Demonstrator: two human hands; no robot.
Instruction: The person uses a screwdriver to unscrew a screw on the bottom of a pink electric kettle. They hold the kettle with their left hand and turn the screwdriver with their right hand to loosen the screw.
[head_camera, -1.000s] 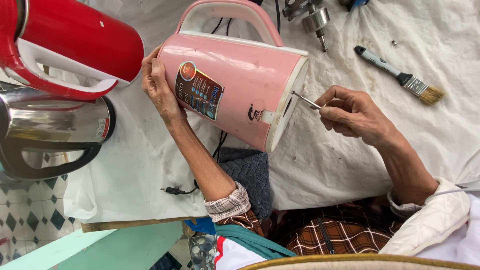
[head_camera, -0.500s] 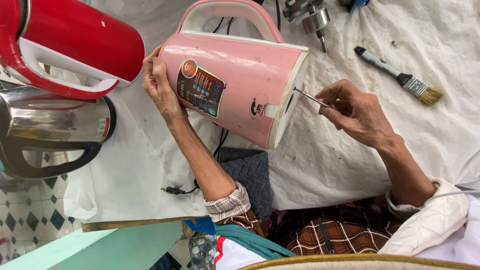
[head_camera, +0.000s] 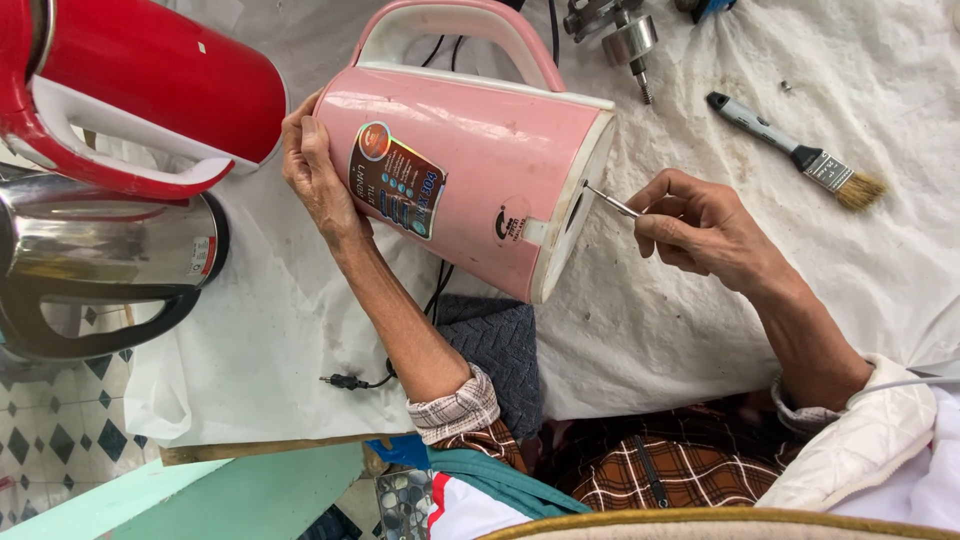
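- Lying on its side on the white cloth, the pink kettle runs its long axis left to right, base facing right, handle away from the person.
- Left hand is spread flat against the kettle's top end, steadying it.
- Right hand pinches a thin screwdriver, tip at the base.
- Judged a light, rigid, smooth plastic shell; the handle looks the surest grip.

The left hand steadies a pink kettle lying on its side on the surface; the right hand presses a thin metal tool against its base.
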